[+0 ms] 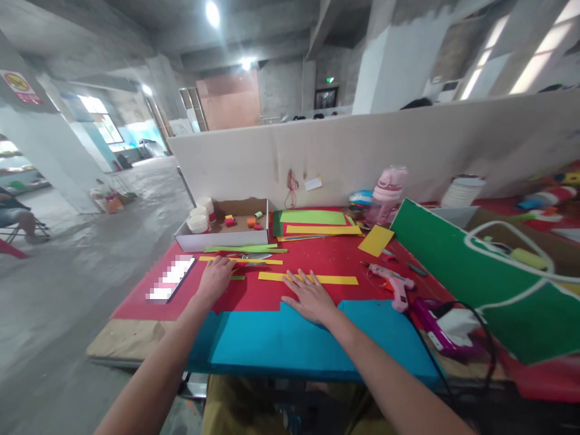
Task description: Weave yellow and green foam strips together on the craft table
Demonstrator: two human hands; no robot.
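Note:
My right hand (310,296) lies flat with fingers spread on a yellow paper strip (339,280), near the blue sheet (272,341) at the table's front. My left hand (218,277) is to the left, fingers curled down by a thinner yellow strip (265,261). What lies under those fingers is hidden; a narrow dark, pointed thing shows just to their right. Behind that strip lie a metal blade (254,256) and green paper strips (244,248). A short green strip (238,278) is beside my left hand.
A box (194,243) at the back left holds paper cups and small coloured rolls. A phone (172,278) lies left. On the right are a pink glue gun (393,284), a purple device (446,332) with a cable, and a slanted green board (480,290). A white partition (362,142) stands behind.

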